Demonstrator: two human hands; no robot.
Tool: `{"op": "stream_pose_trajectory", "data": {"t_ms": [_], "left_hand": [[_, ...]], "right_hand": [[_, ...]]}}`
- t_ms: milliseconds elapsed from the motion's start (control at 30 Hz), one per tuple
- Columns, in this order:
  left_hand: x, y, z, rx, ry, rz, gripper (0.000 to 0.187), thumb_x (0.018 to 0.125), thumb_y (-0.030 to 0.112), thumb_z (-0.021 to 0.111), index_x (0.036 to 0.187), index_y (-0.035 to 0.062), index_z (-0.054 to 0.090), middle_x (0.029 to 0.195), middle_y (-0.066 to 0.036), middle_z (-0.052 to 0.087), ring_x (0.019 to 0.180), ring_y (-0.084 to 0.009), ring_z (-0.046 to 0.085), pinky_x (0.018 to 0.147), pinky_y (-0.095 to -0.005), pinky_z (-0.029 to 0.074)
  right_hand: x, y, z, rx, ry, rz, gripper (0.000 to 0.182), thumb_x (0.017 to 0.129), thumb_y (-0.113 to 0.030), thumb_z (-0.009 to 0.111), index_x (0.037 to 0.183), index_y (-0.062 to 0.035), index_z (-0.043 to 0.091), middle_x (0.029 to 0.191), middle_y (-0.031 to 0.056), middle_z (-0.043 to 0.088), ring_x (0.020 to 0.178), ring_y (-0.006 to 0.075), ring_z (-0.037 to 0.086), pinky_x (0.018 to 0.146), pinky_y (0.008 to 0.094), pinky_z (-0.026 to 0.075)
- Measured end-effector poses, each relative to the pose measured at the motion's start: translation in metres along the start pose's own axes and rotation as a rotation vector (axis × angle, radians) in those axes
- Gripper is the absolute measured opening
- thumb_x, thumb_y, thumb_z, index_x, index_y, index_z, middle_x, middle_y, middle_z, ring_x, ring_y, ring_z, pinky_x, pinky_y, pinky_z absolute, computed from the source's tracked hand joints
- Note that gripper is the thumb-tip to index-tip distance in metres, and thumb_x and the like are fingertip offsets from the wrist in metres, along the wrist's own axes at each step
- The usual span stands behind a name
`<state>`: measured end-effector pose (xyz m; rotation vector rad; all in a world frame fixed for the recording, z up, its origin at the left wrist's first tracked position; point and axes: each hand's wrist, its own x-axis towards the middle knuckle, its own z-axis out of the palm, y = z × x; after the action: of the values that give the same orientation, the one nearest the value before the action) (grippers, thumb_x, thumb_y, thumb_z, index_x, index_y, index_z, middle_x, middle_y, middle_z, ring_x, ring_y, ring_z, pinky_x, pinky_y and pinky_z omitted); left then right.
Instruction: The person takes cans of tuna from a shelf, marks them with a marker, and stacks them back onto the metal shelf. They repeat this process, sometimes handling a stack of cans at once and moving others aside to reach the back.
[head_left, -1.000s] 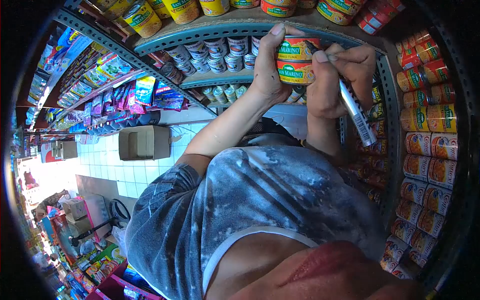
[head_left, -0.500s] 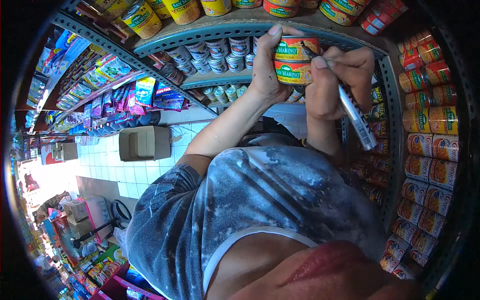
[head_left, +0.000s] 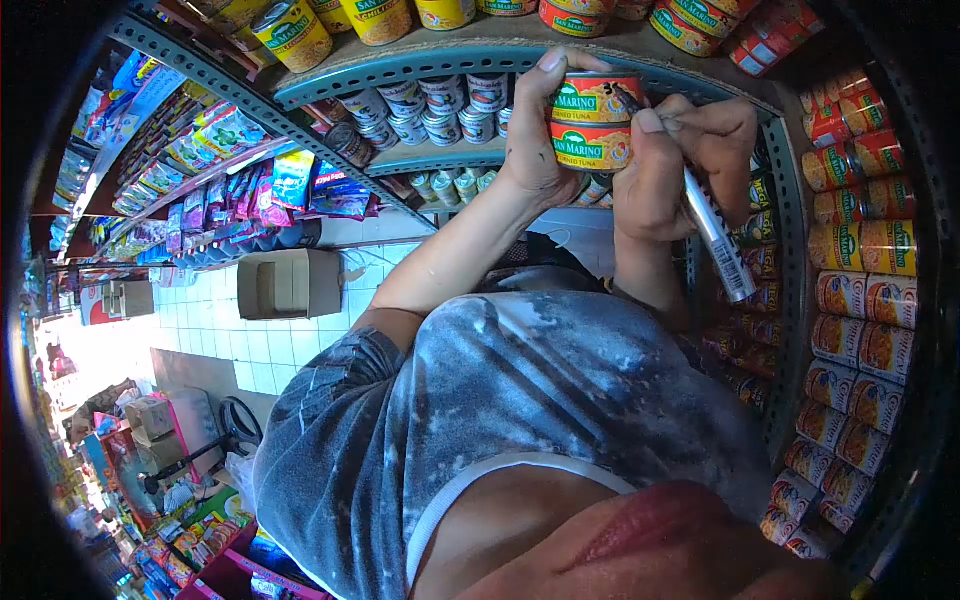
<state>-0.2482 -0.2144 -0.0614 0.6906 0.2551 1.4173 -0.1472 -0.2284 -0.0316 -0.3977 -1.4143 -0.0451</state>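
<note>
My left hand [head_left: 535,135] is wrapped round two small stacked tuna cans, its thumb over the top edge. The upper tuna can [head_left: 585,99] and the lower tuna can [head_left: 585,147] carry red and yellow San Marino labels. A short dark mark shows near the right side of the upper can's label. My right hand [head_left: 660,175] grips a silver marker pen [head_left: 720,245], its dark tip at the upper can. The thumb of this hand is close beside the cans.
A shelf edge [head_left: 440,66] with yellow and red cans runs behind my hands. Below it stand white-labelled cans [head_left: 443,128]. Stacked cans [head_left: 865,245] line the right side. Hanging packets [head_left: 290,182] are at left, and an open cardboard box [head_left: 289,284] lies by the tiled floor.
The pen tip has shifted slightly right and down on the upper can, and a dark mark is now visible there. Both hands have otherwise barely moved.
</note>
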Motion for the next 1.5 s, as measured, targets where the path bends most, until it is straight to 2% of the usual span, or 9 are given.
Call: {"op": "stream_pose_trajectory", "data": {"t_ms": [333, 533, 633, 733, 867, 967, 1167, 1267, 1500], "left_hand": [[0.0, 0.002, -0.003, 0.002, -0.02, 0.031, 0.045, 0.092, 0.047, 0.046, 0.103, 0.0045, 0.056, 0.098, -0.016, 0.064, 0.088, -0.0245, 0.065, 0.081, -0.0372, 0.053], [0.0, 0.0, -0.003, -0.027, 0.008, 0.01, 0.045, 0.093, 0.047, 0.045, 0.103, 0.0043, 0.057, 0.096, -0.017, 0.064, 0.086, -0.0247, 0.065, 0.078, -0.0369, 0.054], [0.003, 0.002, -0.001, -0.065, 0.009, -0.02, 0.048, 0.092, 0.049, 0.044, 0.104, 0.0038, 0.057, 0.094, -0.018, 0.065, 0.083, -0.0269, 0.066, 0.074, -0.0393, 0.056], [0.006, 0.006, 0.0, -0.219, -0.078, -0.132, 0.057, 0.091, 0.054, 0.043, 0.105, 0.0008, 0.058, 0.091, -0.022, 0.066, 0.08, -0.0315, 0.067, 0.07, -0.0428, 0.058], [0.017, 0.004, -0.009, -0.172, -0.138, -0.089, 0.062, 0.089, 0.059, 0.043, 0.112, 0.0023, 0.056, 0.092, -0.023, 0.065, 0.08, -0.0339, 0.066, 0.069, -0.0446, 0.056], [0.015, 0.011, -0.013, -0.321, -0.236, -0.118, 0.053, 0.098, 0.049, 0.035, 0.112, 0.0026, 0.057, 0.097, -0.026, 0.065, 0.075, -0.0366, 0.067, 0.066, -0.0423, 0.058], [0.007, 0.015, 0.004, -0.241, -0.108, -0.096, 0.053, 0.098, 0.047, 0.035, 0.109, 0.0001, 0.057, 0.095, -0.025, 0.065, 0.074, -0.0329, 0.068, 0.064, -0.0415, 0.059], [0.012, 0.012, -0.006, -0.281, -0.249, -0.093, 0.053, 0.098, 0.047, 0.035, 0.108, -0.0006, 0.057, 0.095, -0.025, 0.065, 0.075, -0.0311, 0.068, 0.065, -0.0397, 0.059], [0.011, 0.008, -0.004, -0.2, -0.171, -0.052, 0.054, 0.098, 0.047, 0.036, 0.109, -0.0006, 0.056, 0.096, -0.025, 0.065, 0.077, -0.0296, 0.068, 0.066, -0.0363, 0.059]], "right_hand": [[-0.005, -0.002, 0.003, 0.102, 0.06, 0.092, 0.006, 0.073, 0.003, 0.06, 0.073, 0.0016, 0.054, 0.078, 0.0109, 0.047, 0.06, 0.0125, 0.048, 0.057, 0.0273, 0.043], [-0.001, 0.001, 0.003, -0.043, 0.002, -0.005, 0.007, 0.074, 0.001, 0.06, 0.075, -0.0008, 0.053, 0.076, 0.0105, 0.049, 0.063, 0.0143, 0.049, 0.054, 0.0252, 0.043], [-0.001, 0.002, 0.005, 0.059, 0.157, -0.017, 0.008, 0.075, 0.0, 0.059, 0.075, -0.0014, 0.052, 0.072, 0.0102, 0.049, 0.06, 0.0146, 0.048, 0.05, 0.024, 0.042], [0.007, -0.006, -0.001, 0.108, 0.142, -0.045, 0.008, 0.072, 0.002, 0.056, 0.075, -0.0008, 0.05, 0.068, 0.0119, 0.05, 0.057, 0.0128, 0.043, 0.047, 0.0234, 0.041], [-0.002, -0.01, -0.008, 0.105, 0.072, 0.019, 0.009, 0.071, 0.003, 0.056, 0.075, -0.0006, 0.05, 0.069, 0.0135, 0.05, 0.057, 0.0127, 0.042, 0.049, 0.0233, 0.041], [-0.004, -0.015, -0.005, 0.125, 0.037, 0.086, 0.01, 0.07, 0.003, 0.057, 0.076, -0.0008, 0.05, 0.069, 0.0132, 0.048, 0.06, 0.0133, 0.042, 0.051, 0.0244, 0.041], [-0.008, -0.011, -0.008, 0.133, -0.01, 0.044, 0.014, 0.069, 0.006, 0.058, 0.079, -0.001, 0.05, 0.076, 0.0133, 0.047, 0.067, 0.0153, 0.045, 0.057, 0.026, 0.044], [-0.005, -0.011, -0.011, 0.109, -0.072, 0.0, 0.014, 0.07, 0.006, 0.059, 0.079, -0.0007, 0.05, 0.079, 0.0129, 0.047, 0.067, 0.0156, 0.046, 0.061, 0.0271, 0.046], [-0.006, -0.014, -0.014, 0.082, -0.099, 0.02, 0.014, 0.072, 0.006, 0.062, 0.079, -0.0006, 0.051, 0.08, 0.0122, 0.047, 0.071, 0.0157, 0.047, 0.064, 0.0294, 0.047]]}}
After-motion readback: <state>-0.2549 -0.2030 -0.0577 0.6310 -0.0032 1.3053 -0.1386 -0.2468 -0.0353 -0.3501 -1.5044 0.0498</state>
